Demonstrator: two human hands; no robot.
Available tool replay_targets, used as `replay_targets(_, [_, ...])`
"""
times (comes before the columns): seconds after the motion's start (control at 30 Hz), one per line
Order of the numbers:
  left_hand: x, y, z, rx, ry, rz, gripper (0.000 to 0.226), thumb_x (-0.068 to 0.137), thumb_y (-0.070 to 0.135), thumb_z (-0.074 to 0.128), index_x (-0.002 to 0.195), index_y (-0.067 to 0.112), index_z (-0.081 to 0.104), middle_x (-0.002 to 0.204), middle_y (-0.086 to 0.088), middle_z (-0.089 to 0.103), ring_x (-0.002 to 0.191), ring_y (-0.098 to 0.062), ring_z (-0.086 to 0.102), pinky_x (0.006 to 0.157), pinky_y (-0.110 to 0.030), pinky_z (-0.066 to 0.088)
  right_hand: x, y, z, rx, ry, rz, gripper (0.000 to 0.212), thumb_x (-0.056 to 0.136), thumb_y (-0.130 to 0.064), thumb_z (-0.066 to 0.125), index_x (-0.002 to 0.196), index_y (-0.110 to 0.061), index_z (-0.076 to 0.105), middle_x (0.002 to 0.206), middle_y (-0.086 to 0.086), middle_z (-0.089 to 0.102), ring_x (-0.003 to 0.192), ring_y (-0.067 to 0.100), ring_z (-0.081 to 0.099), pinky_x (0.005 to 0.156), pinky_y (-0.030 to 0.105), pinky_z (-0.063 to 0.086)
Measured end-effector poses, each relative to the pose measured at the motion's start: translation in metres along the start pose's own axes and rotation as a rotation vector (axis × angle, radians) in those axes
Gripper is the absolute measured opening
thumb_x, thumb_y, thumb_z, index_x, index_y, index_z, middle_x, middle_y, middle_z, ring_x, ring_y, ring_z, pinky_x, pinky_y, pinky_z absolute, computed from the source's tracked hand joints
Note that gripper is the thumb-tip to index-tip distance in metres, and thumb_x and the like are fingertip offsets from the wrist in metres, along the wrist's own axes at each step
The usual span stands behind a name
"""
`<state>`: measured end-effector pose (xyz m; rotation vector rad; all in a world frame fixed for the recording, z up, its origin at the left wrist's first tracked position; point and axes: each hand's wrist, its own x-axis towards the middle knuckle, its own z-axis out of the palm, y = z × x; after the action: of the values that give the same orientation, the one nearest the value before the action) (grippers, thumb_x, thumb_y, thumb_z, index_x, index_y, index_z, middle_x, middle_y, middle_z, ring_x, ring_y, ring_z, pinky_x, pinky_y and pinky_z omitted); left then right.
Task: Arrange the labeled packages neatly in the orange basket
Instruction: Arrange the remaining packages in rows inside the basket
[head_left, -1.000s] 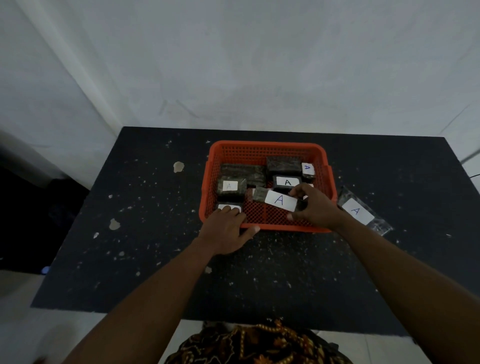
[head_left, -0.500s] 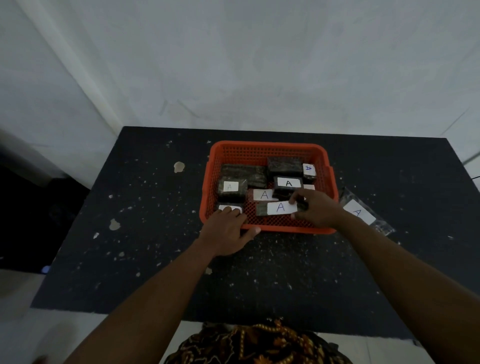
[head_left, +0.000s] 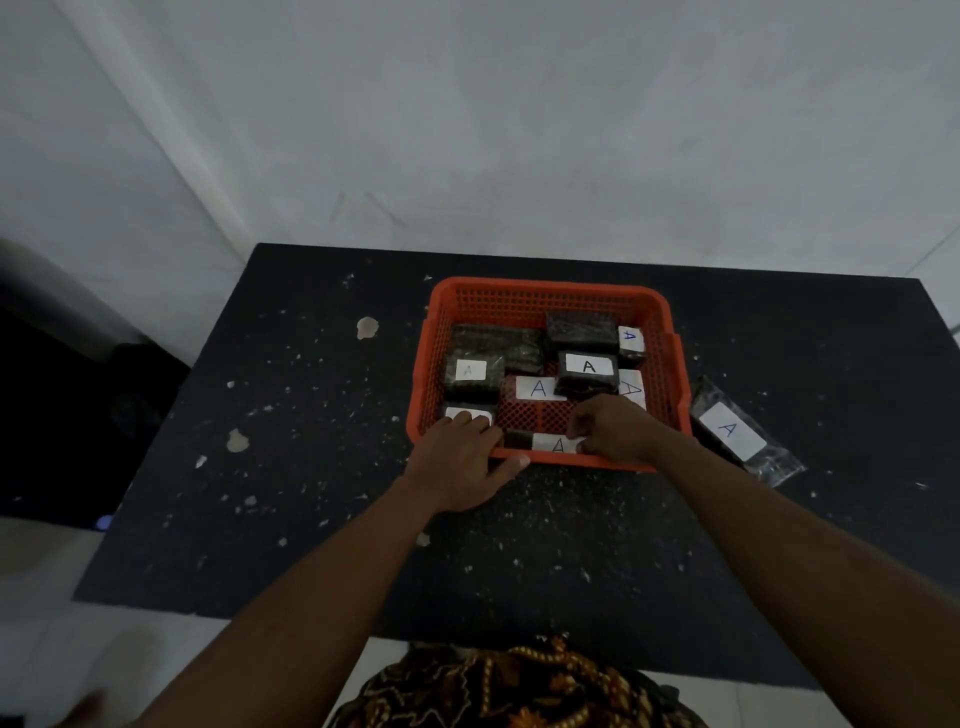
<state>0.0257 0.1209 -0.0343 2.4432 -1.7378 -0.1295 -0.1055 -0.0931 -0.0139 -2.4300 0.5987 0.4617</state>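
1. Head view: the held package (head_left: 545, 443), dark with a white "A" label, lies along the near wall inside the orange basket (head_left: 550, 296), pinched by the right hand (head_left: 615, 431).
2. The left hand (head_left: 460, 462) lies flat over the near rim, fingers on a labeled package (head_left: 467, 414).
3. More dark packages (head_left: 587, 371) fill the basket's far side.
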Motion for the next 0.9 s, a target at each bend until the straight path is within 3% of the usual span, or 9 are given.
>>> replay_targets(0.13, [0.0, 0.0, -0.001, -0.012, 0.004, 0.007, 0.069, 0.091, 0.072, 0.016, 0.09, 0.019, 0.06, 0.088, -0.001, 0.059, 0.08, -0.017, 0.05, 0.069, -0.033, 0.04, 0.01, -0.006, 0.002, -0.028, -0.014, 0.009, 0.021, 0.082, -0.009, 0.071, 0.102, -0.016, 0.071, 0.11, 0.0, 0.068, 0.101, 0.012, 0.061, 0.089, 0.026, 0.048])
replay_targets(0.3, [0.0, 0.001, -0.001, -0.012, 0.004, 0.008, 0.068, 0.091, 0.071, 0.018, 0.094, 0.018, 0.061, 0.09, -0.001, 0.06, 0.082, -0.017, 0.051, 0.071, -0.033, 0.039, 0.021, -0.015, 0.008, 0.009, 0.027, 0.012, 0.012, 0.079, -0.006, 0.074, 0.09, -0.01, 0.074, 0.095, 0.004, 0.073, 0.086, 0.011, 0.065, 0.073, 0.018, 0.046])
replay_targets(0.57, [0.001, 0.002, -0.007, -0.105, -0.04, -0.042, 0.056, 0.088, 0.072, 0.028, 0.091, 0.024, 0.057, 0.089, 0.004, 0.057, 0.081, -0.013, 0.05, 0.075, -0.035, 0.046, 0.026, -0.022, 0.007, -0.032, -0.005, -0.042, 0.013, 0.082, -0.007, 0.071, 0.094, -0.008, 0.075, 0.098, 0.006, 0.073, 0.09, 0.015, 0.066, 0.077, 0.021, 0.047])
replay_targets(0.7, [0.011, -0.006, -0.019, -0.374, 0.165, -0.132, 0.039, 0.089, 0.06, 0.045, 0.086, 0.024, 0.06, 0.084, 0.008, 0.055, 0.078, -0.008, 0.051, 0.071, -0.033, 0.048, 0.031, -0.029, 0.0, -0.079, 0.103, -0.093, 0.007, 0.082, -0.009, 0.065, 0.085, -0.005, 0.07, 0.087, 0.009, 0.069, 0.083, 0.021, 0.065, 0.07, 0.031, 0.052])
replay_targets(0.8, [0.025, -0.024, -0.03, -0.34, 0.379, -0.169, 0.026, 0.09, 0.043, 0.054, 0.09, 0.019, 0.062, 0.094, 0.003, 0.056, 0.088, -0.011, 0.049, 0.076, -0.031, 0.046, 0.04, -0.035, -0.005, -0.049, 0.215, -0.083, 0.005, 0.081, -0.01, 0.063, 0.085, -0.009, 0.066, 0.086, 0.006, 0.066, 0.082, 0.022, 0.063, 0.071, 0.035, 0.052])
replay_targets(0.9, [0.038, -0.044, -0.038, -0.258, 0.431, -0.314, 0.027, 0.086, 0.041, 0.056, 0.106, 0.022, 0.055, 0.11, 0.0, 0.051, 0.102, -0.016, 0.045, 0.086, -0.031, 0.038, 0.051, -0.042, -0.008, -0.087, 0.312, -0.095, 0.012, 0.082, -0.015, 0.066, 0.093, -0.014, 0.066, 0.097, 0.004, 0.065, 0.091, 0.021, 0.059, 0.078, 0.038, 0.051])
